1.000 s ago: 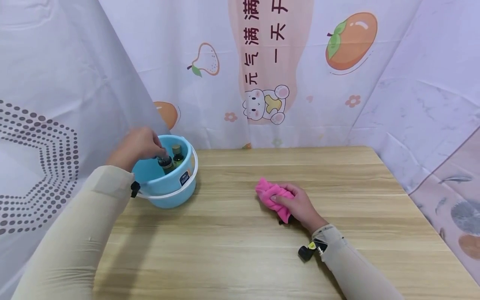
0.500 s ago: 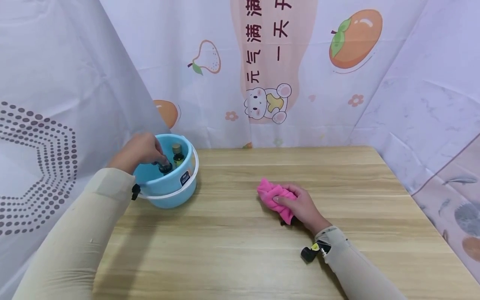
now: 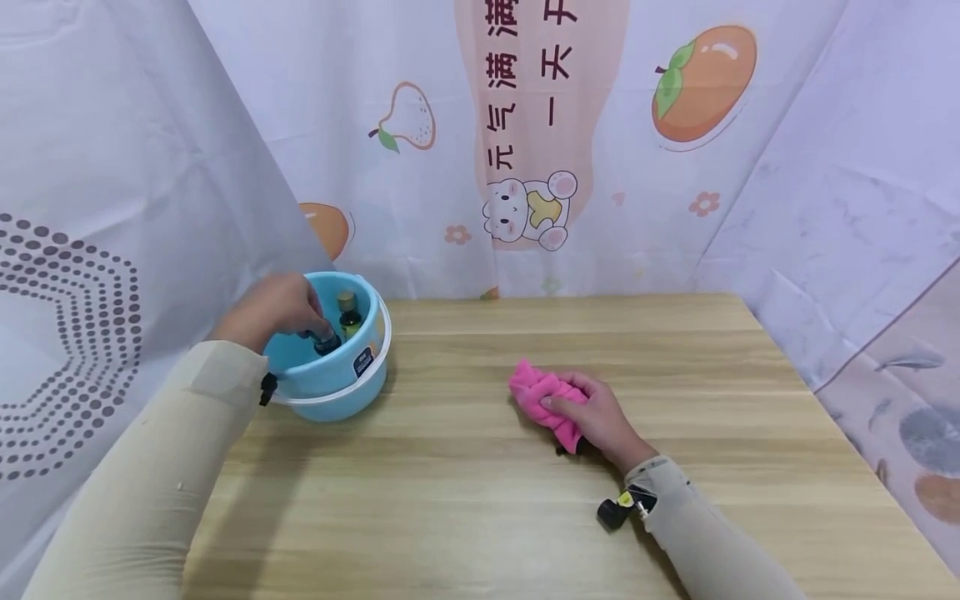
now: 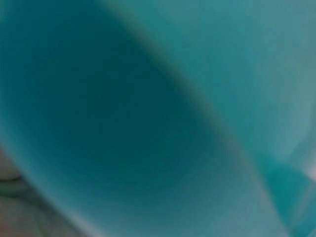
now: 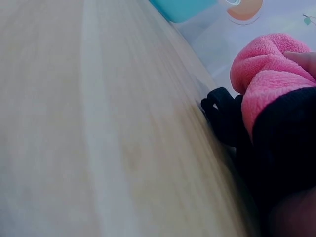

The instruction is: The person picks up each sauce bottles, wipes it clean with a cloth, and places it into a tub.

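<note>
My left hand reaches over the rim of a light blue bucket at the left of the table. Its fingers pinch the top of a dark-necked bottle inside; most of that bottle is hidden by the bucket wall. Beside it stands a second bottle with a gold cap. On the right, my right hand grips a bunched pink cloth low over the table. The right wrist view shows the fluffy cloth with a dark strap-like piece next to it. Blurred blue bucket wall fills the left wrist view.
A wooden table spreads beneath both hands. Behind it hangs a white printed curtain, close to the bucket's back. The bucket's white handle lies lowered around its front.
My left hand has sunk slightly into the bucket, and the bottle it pinches sits lower than before. My right hand stays in place with the pink cloth.
</note>
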A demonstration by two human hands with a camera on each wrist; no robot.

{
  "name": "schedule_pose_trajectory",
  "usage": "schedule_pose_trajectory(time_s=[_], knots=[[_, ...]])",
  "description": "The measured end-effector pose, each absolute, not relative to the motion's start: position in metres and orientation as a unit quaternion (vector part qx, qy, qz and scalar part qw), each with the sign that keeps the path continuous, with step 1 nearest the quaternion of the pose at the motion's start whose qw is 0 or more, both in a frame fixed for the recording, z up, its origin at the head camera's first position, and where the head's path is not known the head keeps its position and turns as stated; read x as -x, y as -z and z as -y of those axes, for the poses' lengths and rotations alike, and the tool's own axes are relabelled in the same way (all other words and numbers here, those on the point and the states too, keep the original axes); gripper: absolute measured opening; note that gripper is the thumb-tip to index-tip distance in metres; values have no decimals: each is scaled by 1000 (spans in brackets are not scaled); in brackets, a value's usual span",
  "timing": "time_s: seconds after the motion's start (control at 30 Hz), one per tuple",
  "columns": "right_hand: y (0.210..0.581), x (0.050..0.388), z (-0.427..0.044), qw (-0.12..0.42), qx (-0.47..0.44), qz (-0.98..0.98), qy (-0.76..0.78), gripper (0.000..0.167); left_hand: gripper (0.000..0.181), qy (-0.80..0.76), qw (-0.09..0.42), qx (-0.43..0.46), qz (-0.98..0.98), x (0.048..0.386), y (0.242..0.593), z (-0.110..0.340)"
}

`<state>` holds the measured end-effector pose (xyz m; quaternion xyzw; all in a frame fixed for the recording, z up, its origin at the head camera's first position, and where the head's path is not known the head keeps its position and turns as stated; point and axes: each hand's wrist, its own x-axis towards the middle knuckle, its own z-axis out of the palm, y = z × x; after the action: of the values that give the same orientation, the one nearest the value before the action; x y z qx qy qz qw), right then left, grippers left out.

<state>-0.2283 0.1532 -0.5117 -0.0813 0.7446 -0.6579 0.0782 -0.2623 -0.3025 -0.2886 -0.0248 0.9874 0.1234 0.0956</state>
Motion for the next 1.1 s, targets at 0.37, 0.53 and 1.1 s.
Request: schedule_pose_trajectory(time_s=[0.37,0.53,1.1], knots=[[482,218,-180,-32,91,-860,501,45,35,-119,109,0,-987,262,283,297],[463,222,-215,-145,116,-936,300,50,44,-106,93,-9,-990,256,273,299],[420,207,-217,-121,138,-971,153,73,59,-15,-86,-136,-987,204,279,199]])
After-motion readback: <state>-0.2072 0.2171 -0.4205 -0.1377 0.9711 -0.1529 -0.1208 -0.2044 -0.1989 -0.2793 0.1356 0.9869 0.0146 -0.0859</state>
